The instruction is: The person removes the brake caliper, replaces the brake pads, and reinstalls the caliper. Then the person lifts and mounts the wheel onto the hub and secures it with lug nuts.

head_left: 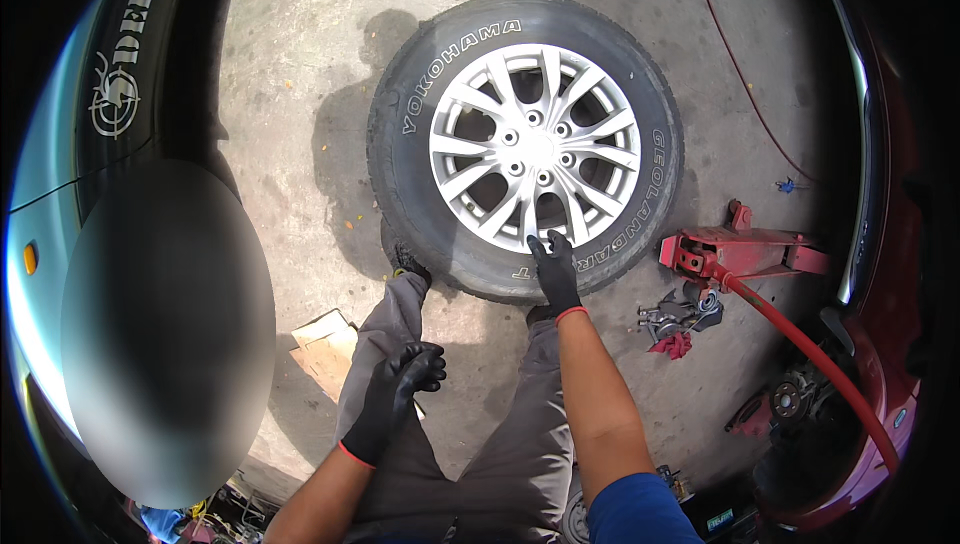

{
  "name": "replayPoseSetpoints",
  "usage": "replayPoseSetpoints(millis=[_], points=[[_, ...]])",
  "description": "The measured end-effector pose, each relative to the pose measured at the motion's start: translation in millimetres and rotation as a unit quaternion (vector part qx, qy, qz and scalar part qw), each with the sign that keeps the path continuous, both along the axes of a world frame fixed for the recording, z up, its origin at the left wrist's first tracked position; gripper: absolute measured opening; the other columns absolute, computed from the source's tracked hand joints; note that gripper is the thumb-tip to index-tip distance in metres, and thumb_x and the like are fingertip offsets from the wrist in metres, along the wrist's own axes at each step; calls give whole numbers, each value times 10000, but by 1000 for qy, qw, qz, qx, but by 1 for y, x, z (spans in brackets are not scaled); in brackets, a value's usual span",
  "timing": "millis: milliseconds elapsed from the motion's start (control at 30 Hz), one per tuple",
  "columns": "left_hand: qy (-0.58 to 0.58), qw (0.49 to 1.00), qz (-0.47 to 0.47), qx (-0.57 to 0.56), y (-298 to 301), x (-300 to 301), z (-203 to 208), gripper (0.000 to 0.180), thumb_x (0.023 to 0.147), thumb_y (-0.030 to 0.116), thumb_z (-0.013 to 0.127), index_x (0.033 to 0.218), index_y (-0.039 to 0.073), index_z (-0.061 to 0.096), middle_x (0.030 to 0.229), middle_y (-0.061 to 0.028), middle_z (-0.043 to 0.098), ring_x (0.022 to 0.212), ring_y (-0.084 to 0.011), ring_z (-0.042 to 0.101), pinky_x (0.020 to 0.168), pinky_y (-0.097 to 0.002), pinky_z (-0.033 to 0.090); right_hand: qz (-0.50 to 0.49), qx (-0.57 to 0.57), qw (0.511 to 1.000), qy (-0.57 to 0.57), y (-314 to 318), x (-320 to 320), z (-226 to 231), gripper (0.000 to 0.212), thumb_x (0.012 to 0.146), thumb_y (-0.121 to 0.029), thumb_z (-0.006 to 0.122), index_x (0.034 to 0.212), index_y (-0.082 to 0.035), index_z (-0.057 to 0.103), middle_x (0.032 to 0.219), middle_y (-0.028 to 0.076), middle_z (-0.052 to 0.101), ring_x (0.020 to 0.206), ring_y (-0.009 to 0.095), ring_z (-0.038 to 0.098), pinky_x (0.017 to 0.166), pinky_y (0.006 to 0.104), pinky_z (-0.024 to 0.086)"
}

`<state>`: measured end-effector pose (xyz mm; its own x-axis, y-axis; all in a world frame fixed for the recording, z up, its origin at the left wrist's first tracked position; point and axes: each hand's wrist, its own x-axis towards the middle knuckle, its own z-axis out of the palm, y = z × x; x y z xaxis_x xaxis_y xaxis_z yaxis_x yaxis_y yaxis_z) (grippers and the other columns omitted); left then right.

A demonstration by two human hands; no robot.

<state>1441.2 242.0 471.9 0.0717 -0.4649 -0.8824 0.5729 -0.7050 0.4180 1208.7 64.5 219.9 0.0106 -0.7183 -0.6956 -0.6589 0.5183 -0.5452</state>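
Observation:
A car wheel [650, 94], a black tyre with pale raised lettering on a silver multi-spoke alloy rim [540, 149], lies on or just above the floor in front of me; its underside is hidden. My right hand [557, 269], in a black glove with a red cuff, reaches over the tyre's near side. Its fingers are apart at the rim's near edge; whether they touch the metal I cannot tell. My left hand [400, 384], gloved the same way, is curled into a fist above my left thigh, with nothing showing in it.
Right of the wheel stands a red floor jack [745, 252], its long handle [815, 354] slanting toward a dark red vehicle [900, 364]. Metal parts and a red rag [672, 346] lie beside it. A thin red hose [745, 79] crosses the floor. Cardboard [325, 354] lies left; a light-blue vehicle [40, 164] stands farther left.

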Motion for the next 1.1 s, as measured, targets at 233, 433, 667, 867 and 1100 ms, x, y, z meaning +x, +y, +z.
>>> replayPoseSetpoints(millis=[233,433,667,867,1100], points=[[90,991,66,68,56,9,-69,375,1074,312,557,1277,2,613,1061,-80,698,956,-174,686,862,-330,559,-40,-41,998,-33,-35,42,-97,490,969,-413,725,1154,32,639,953,72,646,791,155,540,755,354,471],[122,964,208,109,103,6,-123,514,1036,459,567,1355,56,567,1159,-91,662,1019,-230,683,884,-393,555,-76,23,995,-61,-44,57,-74,538,1003,-449,623,1222,40,667,1162,160,680,1078,251,597,1028,374,443],[7,837,545,-40,92,6,-131,588,1098,412,477,1538,32,386,1494,-155,489,1338,-291,512,1085,-442,459,-137,330,907,-222,-43,108,105,368,1007,-344,631,1238,-57,627,976,60,646,862,184,598,805,352,502],[-421,869,254,-59,56,125,-66,483,1105,334,481,1373,-64,542,1420,-201,531,1306,-302,516,1123,-409,396,-206,544,751,-311,-107,159,226,550,1048,-402,569,1410,10,514,1339,204,642,1162,315,653,1072,427,494],[-558,821,94,-80,-78,177,-9,389,1054,296,596,1254,-38,595,1229,-182,561,1196,-309,533,1067,-415,403,316,-135,931,-126,-125,68,333,421,1046,-261,582,1395,-26,582,1348,201,640,1265,344,610,1089,410,464]])
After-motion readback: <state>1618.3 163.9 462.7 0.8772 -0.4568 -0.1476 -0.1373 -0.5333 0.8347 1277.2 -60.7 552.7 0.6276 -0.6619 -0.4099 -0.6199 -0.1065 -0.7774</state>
